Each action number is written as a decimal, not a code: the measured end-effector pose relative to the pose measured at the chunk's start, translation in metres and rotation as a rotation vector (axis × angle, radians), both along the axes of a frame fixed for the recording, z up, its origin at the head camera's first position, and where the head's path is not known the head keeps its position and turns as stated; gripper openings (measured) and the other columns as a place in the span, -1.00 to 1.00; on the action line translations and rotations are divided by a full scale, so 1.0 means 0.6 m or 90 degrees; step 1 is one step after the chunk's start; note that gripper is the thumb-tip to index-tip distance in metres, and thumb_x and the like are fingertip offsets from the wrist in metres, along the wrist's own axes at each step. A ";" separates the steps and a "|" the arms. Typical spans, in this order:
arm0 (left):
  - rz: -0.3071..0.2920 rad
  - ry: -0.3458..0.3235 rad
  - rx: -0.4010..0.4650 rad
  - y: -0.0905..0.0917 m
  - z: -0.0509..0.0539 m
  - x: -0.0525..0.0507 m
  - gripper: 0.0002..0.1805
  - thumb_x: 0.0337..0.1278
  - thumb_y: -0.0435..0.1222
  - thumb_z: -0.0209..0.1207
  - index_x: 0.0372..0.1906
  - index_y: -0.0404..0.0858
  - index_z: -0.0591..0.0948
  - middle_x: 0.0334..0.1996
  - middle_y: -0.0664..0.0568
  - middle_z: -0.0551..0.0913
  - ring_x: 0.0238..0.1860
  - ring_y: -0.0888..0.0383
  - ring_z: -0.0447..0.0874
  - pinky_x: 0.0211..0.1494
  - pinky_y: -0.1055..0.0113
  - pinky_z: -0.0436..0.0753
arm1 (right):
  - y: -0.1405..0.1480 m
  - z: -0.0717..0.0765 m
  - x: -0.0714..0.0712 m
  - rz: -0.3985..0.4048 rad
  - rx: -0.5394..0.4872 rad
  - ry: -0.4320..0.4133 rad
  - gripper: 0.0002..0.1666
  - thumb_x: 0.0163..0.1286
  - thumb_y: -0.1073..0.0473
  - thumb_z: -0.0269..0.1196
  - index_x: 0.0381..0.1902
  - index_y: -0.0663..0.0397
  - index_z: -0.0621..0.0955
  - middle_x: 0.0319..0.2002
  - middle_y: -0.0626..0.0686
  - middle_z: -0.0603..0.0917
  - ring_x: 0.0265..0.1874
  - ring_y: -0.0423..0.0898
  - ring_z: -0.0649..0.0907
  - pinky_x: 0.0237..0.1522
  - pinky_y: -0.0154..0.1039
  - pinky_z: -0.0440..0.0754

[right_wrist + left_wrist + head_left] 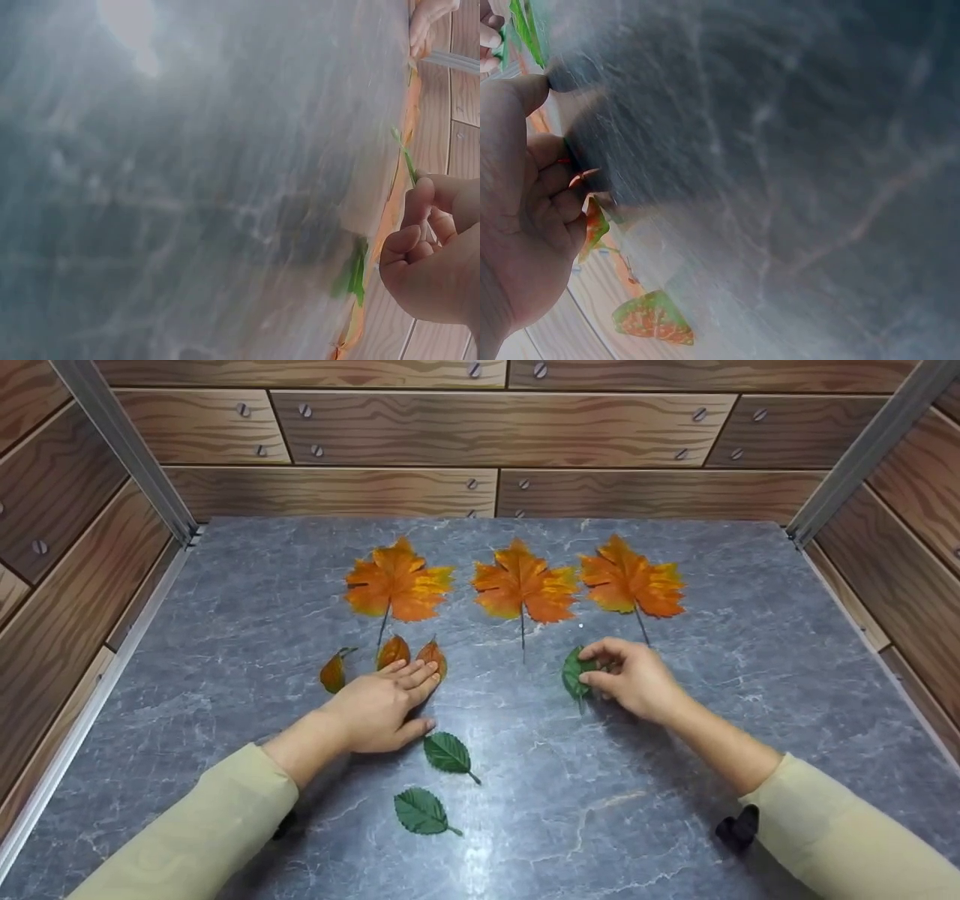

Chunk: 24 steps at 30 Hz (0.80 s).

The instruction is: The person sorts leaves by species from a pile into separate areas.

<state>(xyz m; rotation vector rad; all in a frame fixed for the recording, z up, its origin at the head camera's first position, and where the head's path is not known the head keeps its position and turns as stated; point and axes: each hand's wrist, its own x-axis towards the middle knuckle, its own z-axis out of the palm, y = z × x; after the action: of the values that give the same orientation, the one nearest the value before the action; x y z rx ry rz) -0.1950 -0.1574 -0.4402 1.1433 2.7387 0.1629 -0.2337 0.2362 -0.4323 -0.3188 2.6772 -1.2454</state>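
Note:
My left hand [382, 709] lies with its fingers stretched out, the fingertips resting on two orange-brown leaves; one leaf [394, 650] and its neighbour [433, 656] are partly covered. Left of them is a smaller orange-green leaf [332, 673], also seen in the left wrist view. My right hand [634, 679] pinches the edge of a green leaf [574, 673] between thumb and forefinger. Under that hand, the right wrist view shows another green leaf-like piece [358, 274], hidden from the head view. Two green leaves, one upper [448, 753] and one lower [421, 811], lie near the left hand.
Three orange maple leaves lie in a row at the back: left [399, 581], middle [523, 583] and right [631, 577]. The grey marbled tabletop [675, 825] is bounded by wood-patterned walls [502, 427] and metal posts [124, 450].

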 end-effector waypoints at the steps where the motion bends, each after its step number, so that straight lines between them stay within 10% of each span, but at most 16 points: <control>1: 0.001 -0.001 0.001 0.000 0.000 0.000 -0.21 0.65 0.05 0.01 0.65 -0.39 0.21 0.63 -0.27 0.18 0.63 -0.18 0.13 0.67 -0.07 0.10 | 0.001 0.000 -0.002 -0.003 0.005 -0.002 -0.70 0.45 0.29 0.43 0.10 0.18 0.71 -0.12 0.16 0.74 -0.39 -0.09 0.68 -0.38 -0.29 0.71; 8: 0.001 -0.001 0.004 0.000 -0.002 0.000 -0.21 0.65 0.04 0.02 0.65 -0.40 0.20 0.63 -0.27 0.18 0.64 -0.18 0.12 0.67 -0.06 0.10 | 0.004 -0.005 -0.009 -0.009 0.056 0.024 -0.64 0.46 0.25 0.43 0.17 0.15 0.70 -0.09 0.16 0.75 -0.39 -0.07 0.70 -0.36 -0.22 0.71; 15: -0.002 0.005 0.009 0.000 -0.004 0.001 -0.22 0.65 0.04 0.02 0.64 -0.40 0.21 0.62 -0.28 0.19 0.63 -0.19 0.14 0.66 -0.07 0.12 | 0.012 -0.001 0.004 0.001 0.159 0.172 -0.55 0.44 0.22 0.46 0.23 0.21 0.71 0.02 0.23 0.76 -0.18 0.10 0.74 -0.11 0.10 0.72; 24: -0.002 0.009 0.005 -0.003 -0.005 -0.001 -0.21 0.65 0.05 0.02 0.64 -0.40 0.22 0.62 -0.27 0.19 0.63 -0.18 0.14 0.66 -0.07 0.11 | 0.027 -0.001 0.054 0.193 0.256 0.265 -0.34 0.45 0.02 0.45 0.38 0.24 0.62 0.33 0.29 0.62 0.31 0.30 0.60 0.35 0.28 0.51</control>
<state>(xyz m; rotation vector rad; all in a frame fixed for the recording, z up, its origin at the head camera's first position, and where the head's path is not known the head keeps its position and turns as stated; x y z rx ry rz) -0.1954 -0.1590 -0.4430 1.1552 2.7500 0.1661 -0.2014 0.2522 -0.4329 -0.9644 2.9729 -0.5852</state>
